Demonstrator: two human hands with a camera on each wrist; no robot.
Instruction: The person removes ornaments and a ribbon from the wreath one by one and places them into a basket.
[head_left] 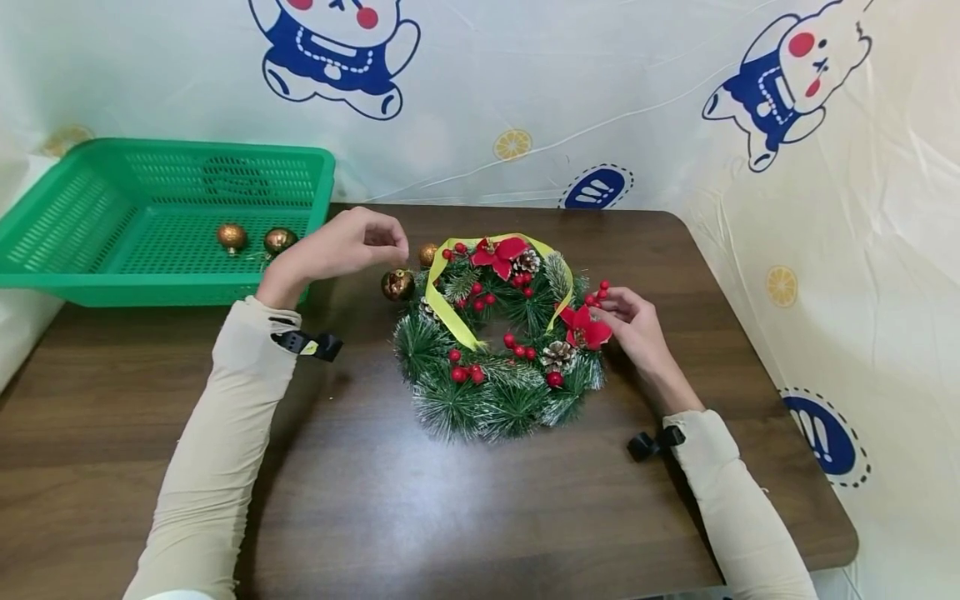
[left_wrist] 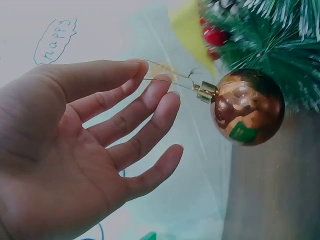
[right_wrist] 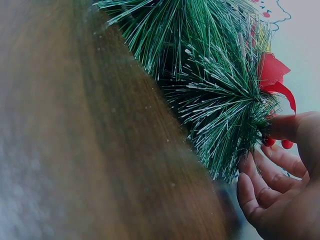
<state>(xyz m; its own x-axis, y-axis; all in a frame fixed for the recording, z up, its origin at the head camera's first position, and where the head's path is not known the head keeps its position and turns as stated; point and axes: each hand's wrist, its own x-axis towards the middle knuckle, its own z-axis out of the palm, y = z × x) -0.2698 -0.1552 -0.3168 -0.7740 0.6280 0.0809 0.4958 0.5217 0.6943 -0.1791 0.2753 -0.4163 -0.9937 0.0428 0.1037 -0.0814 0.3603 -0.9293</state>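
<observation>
Lettering: through the left wrist view I make out what looks like "happy" inside a wavy outline on the cloth (head_left: 450,108); from the head view I see white exclamation-like strokes on a blue badge (head_left: 597,187).
Bauble (left_wrist: 250,107): glossy copper-brown, gold cap, green patch on its face, thin thread loop (left_wrist: 191,75); I find it just beside the left edge of the wreath (head_left: 495,408).
Left hand (head_left: 348,242): I see thumb and forefinger pinching the loop, the other fingers loosely spread.
Right hand (head_left: 633,329): thumb and fingers grip the wreath's right edge, beside a red flower (head_left: 585,327).
Wreath: frosted green needles, red berries (head_left: 459,374), pine cones (head_left: 557,355), yellow ribbon (head_left: 452,318); it lies on the table (head_left: 420,517).
Basket (head_left: 187,296): green, two baubles (head_left: 232,238) inside.
</observation>
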